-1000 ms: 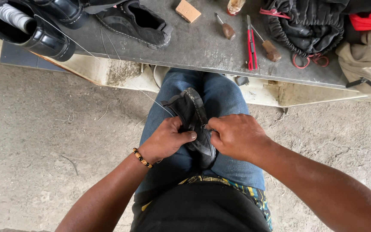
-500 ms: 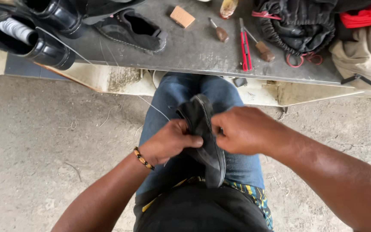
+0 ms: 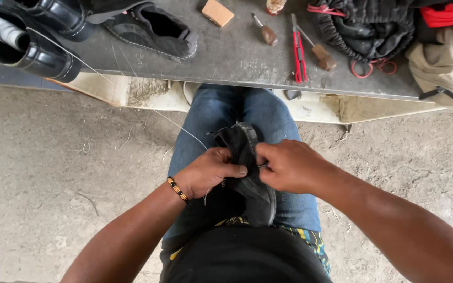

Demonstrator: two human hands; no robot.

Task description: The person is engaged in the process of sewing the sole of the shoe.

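Seated person, blue jeans, a black fabric shoe (image 3: 247, 173) laid sole-side along the lap, toe pointing away toward the bench. Left hand (image 3: 208, 170) closed around the shoe's left edge, thumb pressed across the upper; beaded bracelet (image 3: 178, 189) on that wrist. Right hand (image 3: 289, 165) pinched tight against the shoe's right edge, fingertips meeting the left thumb; whatever small thing it pinches is hidden. A thin pale thread (image 3: 132, 94) runs from the shoe up and left over the grey workbench (image 3: 237, 52).

On the bench: glossy black leather shoes (image 3: 32, 44) at far left, one stuffed with a white roll; a black suede slip-on shoe (image 3: 153, 29) beside them; a tan rectangular block (image 3: 217, 11); a brown-handled awl (image 3: 266, 31); a red-handled cutter (image 3: 299, 50); a black drawstring bag (image 3: 368, 26). Beige cloth bag (image 3: 441, 65) at right edge. No readable labels seen.
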